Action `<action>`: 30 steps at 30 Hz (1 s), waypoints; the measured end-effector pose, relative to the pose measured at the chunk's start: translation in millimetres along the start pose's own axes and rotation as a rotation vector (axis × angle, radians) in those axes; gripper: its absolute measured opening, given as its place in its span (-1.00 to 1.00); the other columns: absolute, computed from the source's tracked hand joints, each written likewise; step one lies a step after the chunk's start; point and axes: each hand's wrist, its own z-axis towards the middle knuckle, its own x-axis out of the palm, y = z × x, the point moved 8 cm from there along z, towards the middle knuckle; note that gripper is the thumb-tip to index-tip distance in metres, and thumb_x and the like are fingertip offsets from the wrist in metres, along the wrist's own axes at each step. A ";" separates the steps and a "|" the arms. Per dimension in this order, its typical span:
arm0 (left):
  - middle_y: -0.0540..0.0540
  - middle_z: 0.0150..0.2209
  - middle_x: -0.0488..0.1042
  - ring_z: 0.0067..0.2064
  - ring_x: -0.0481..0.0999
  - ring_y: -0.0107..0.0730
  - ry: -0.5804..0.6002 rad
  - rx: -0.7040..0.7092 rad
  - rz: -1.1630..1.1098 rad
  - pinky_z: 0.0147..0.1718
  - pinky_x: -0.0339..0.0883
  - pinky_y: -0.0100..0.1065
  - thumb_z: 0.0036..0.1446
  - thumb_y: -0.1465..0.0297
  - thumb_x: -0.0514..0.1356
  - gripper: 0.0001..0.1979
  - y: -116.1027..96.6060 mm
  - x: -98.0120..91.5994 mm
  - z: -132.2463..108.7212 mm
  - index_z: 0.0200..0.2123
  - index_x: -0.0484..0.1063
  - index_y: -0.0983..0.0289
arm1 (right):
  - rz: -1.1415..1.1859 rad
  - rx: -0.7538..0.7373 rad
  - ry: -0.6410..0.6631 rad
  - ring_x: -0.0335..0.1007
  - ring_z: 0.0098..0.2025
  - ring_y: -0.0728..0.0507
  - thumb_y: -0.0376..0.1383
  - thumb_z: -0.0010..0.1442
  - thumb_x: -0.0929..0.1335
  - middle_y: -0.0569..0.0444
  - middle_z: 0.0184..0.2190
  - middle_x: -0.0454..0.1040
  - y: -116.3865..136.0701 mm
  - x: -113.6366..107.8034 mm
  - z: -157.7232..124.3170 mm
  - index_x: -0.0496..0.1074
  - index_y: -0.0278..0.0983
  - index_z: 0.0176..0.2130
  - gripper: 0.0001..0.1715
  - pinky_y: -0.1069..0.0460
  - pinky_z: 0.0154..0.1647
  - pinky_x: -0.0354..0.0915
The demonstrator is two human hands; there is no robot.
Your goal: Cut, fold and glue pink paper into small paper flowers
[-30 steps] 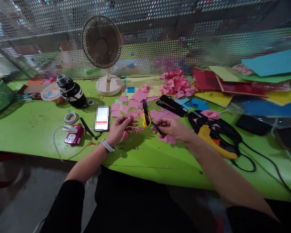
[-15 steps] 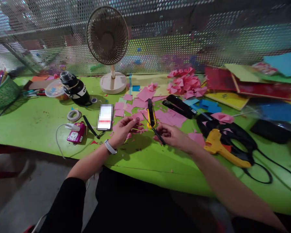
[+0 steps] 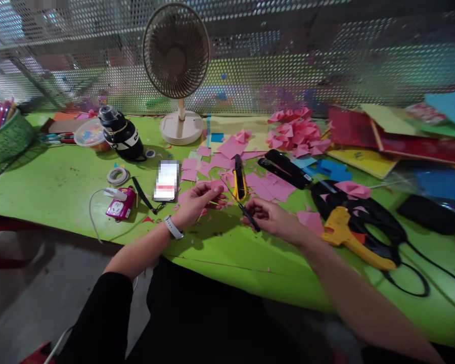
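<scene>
My right hand [image 3: 269,215] is closed around black-handled scissors [image 3: 250,216], whose thin metal end points up and left toward my other hand. My left hand [image 3: 200,202], with a pale watch strap at the wrist, is closed in a pinch on a small piece of pink paper, mostly hidden by the fingers. Between and just beyond the hands lies a yellow and black utility knife [image 3: 239,179]. Pink paper squares [image 3: 271,184] and scraps spread around it. A black stapler [image 3: 284,169] rests to the right of the knife.
Folded pink paper shapes [image 3: 298,131] are heaped at the back. A yellow glue gun [image 3: 341,230] with a cord lies right. Left are a phone [image 3: 167,181], tape roll [image 3: 117,176], purple power adapter [image 3: 120,205] and black bottle [image 3: 123,136]. A fan [image 3: 180,129] stands behind.
The whole view has shifted slightly, so the things on the table appear a little farther right. Both hands keep nearly the same pose, the left thumb slightly moved.
</scene>
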 end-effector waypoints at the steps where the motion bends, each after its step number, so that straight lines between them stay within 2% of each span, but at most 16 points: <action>1: 0.02 -0.38 0.59 -0.41 0.60 -0.52 0.000 -0.001 -0.006 -0.41 0.44 -0.47 -0.04 0.13 0.48 -0.56 0.3 0.0 0.0 -0.31 0.44 0.33 | -0.001 -0.004 0.000 0.30 -0.40 -0.05 0.03 -0.14 0.62 0.19 -0.46 0.35 0.8 0.4 -0.2 0.34 -0.21 -0.29 -0.39 0.02 -0.40 0.24; 10: 0.02 -0.38 0.58 -0.37 0.61 -0.49 0.005 -0.021 -0.003 -0.35 0.46 -0.43 -0.07 0.12 0.48 -0.54 1.0 1.7 -1.0 -0.30 0.45 0.33 | -0.022 -0.004 0.025 0.33 -0.39 -0.07 0.05 -0.09 0.59 0.17 -0.43 0.38 2.2 4.6 0.0 0.35 -0.22 -0.26 -0.40 0.01 -0.40 0.24; 17: 0.03 -0.39 0.60 -0.40 0.61 -0.52 0.020 -0.008 -0.021 -0.35 0.47 -0.46 0.00 0.17 0.47 -0.60 2.6 2.3 -1.4 -0.29 0.47 0.34 | -0.017 -0.014 0.013 0.28 -0.42 -0.05 0.07 -0.12 0.60 0.18 -0.46 0.35 3.9 5.7 0.9 0.34 -0.22 -0.29 -0.38 0.02 -0.44 0.19; 30: 0.03 -0.41 0.61 -0.42 0.61 -0.51 0.004 -0.048 -0.050 -0.38 0.47 -0.47 -0.06 0.16 0.49 -0.56 4.9 2.4 -0.5 -0.29 0.46 0.34 | -0.139 -0.084 -0.042 0.27 -0.45 -0.06 0.20 0.03 0.49 0.14 -0.47 0.37 14.6 4.6 -3.7 0.35 -0.21 -0.32 -0.40 0.00 -0.46 0.20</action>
